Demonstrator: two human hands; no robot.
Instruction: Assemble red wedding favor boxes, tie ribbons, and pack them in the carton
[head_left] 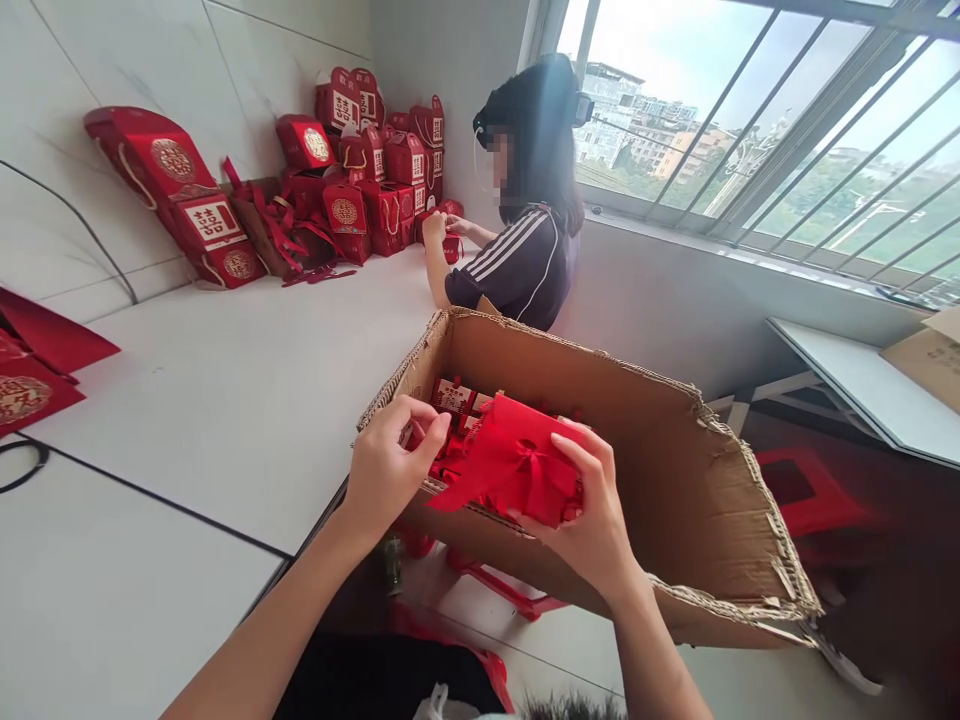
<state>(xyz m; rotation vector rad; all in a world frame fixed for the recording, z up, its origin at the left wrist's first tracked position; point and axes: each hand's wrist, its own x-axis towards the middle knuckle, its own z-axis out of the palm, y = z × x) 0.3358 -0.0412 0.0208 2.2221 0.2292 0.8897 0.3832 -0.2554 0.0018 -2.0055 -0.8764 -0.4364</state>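
My right hand [592, 505] grips the right side of a bright red packet [517, 460], thumb below and fingers above. It looks like fabric or ribbon, gathered at its middle, with a loose tail hanging to the lower left. My left hand [394, 455] is just left of the packet, thumb and fingertips closed together. Whether something thin is between them I cannot make out. Both hands are over the near left part of an open cardboard box [645, 480]. Inside it, partly hidden by the packet and my hands, lie several small red printed boxes [454, 397].
A white table [300, 340] spans the left. Red gift boxes [367, 150] are stacked by the wall, with loose red ribbons [300, 235] beside them. A co-worker [525, 240] handles a red box beyond the cardboard box. A red stool [502, 590] is below; a barred window [750, 120] is behind.
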